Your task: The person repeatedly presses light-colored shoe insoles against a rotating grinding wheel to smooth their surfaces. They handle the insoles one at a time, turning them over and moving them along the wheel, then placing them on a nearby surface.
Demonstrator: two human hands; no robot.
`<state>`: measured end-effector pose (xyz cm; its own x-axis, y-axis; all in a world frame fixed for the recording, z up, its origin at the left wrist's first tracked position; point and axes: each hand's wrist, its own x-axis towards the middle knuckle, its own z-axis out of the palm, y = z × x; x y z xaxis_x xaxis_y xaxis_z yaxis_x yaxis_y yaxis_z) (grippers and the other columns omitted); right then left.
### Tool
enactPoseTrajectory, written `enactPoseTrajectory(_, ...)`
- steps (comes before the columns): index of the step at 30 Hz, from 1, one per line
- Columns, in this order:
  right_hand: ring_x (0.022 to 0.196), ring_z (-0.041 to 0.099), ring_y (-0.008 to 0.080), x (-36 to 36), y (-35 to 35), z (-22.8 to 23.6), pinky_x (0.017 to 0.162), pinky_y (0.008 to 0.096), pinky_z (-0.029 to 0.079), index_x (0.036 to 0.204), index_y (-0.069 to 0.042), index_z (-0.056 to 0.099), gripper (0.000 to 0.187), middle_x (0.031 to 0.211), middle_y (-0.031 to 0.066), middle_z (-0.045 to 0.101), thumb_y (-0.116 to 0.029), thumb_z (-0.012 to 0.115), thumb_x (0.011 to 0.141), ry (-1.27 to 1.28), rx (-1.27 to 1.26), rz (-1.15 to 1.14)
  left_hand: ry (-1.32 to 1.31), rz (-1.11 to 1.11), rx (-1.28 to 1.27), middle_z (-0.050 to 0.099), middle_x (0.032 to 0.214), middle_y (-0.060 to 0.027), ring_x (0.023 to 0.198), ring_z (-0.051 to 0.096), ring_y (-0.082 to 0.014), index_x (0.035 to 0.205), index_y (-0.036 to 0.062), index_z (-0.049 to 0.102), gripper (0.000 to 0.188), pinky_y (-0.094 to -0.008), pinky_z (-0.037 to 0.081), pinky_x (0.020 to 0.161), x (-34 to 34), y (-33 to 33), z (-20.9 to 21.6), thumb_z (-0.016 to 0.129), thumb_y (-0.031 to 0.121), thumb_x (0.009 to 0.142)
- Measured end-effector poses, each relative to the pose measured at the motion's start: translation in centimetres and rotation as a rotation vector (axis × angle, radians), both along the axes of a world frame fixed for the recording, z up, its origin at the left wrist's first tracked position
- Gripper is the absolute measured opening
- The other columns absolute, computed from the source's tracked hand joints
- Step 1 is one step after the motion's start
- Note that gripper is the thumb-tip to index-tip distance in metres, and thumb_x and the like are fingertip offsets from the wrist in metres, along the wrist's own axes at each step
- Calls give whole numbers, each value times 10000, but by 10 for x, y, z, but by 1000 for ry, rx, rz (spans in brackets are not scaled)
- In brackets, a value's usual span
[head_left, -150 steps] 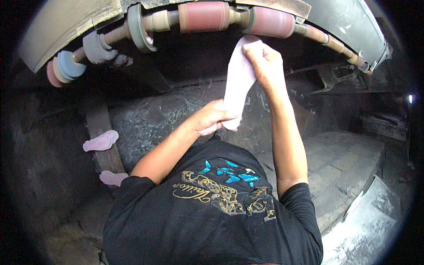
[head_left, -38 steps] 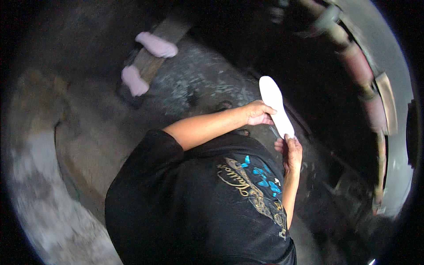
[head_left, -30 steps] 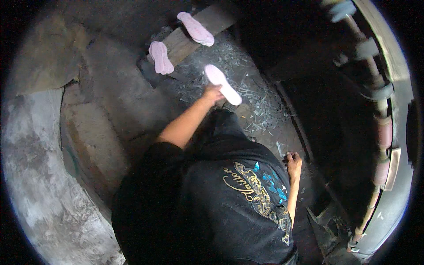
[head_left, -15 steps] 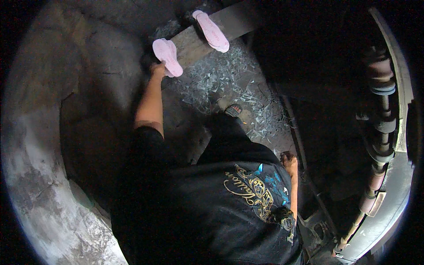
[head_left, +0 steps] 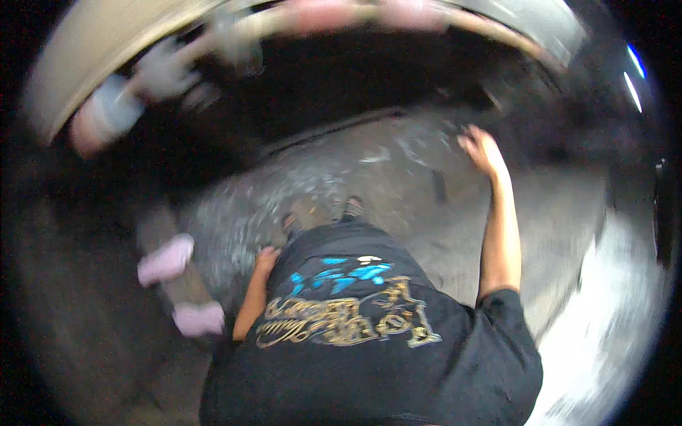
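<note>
My left hand [head_left: 266,258] hangs low beside my body. Motion smears its fingers, so I cannot make out whether it is open or closed. My right hand [head_left: 481,149] reaches out ahead and to the right, fingers apart, with nothing seen in it. Off to the left, two stacks of pink insoles rest on a plank [head_left: 187,287]. The farther insole stack [head_left: 166,260] and the nearer insole stack [head_left: 198,319] both lie apart from my left hand.
A long machine with a shaft and pink and grey rollers [head_left: 323,15] runs across the far side, blurred. Pale scraps [head_left: 245,195] litter the floor around my feet [head_left: 353,206]. A bright whitish surface [head_left: 593,330] is at the right.
My body has turned right, so the machine has swung from the right to the far side. My left hand has left the insole stack; my right hand has risen and stretched forward.
</note>
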<state>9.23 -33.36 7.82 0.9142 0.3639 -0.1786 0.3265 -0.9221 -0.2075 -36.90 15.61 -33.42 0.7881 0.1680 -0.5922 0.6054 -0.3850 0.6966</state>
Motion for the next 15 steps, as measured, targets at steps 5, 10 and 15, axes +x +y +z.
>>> enactPoseTrajectory(5, 1167, 620, 354, -11, -164, 127, 990, 465, 492, 1210, -68, 660, 490, 1192, 203, 671, -440, 612, 895, -545, -187, -611, 229, -27, -46, 682, 1013, -166, 871, 643, -280, 1151, -9, 640, 409, -400, 494, 697, 98, 53, 21, 670, 316, 904)
enactPoseTrajectory(10, 1212, 575, 384, -101, -304, 204, 1013, 533, 452, 1252, -142, 657, 463, 1289, 176, 623, -421, 544, 899, -792, -654, -1249, 287, 102, -37, 680, 953, -107, 728, 659, -189, 1272, 2, 580, 446, -315, 528, 504, 184, 82, 43, 711, 214, 902)
enactPoseTrajectory(15, 1328, 488, 365, -180, -368, 217, 1093, 548, 360, 1332, -161, 628, 543, 1385, 160, 576, -487, 581, 899, -502, -617, -1661, 187, 93, -116, 668, 907, -71, 710, 642, -178, 1178, 23, 619, 360, -322, 541, 519, 241, 45, 72, 713, 234, 902)
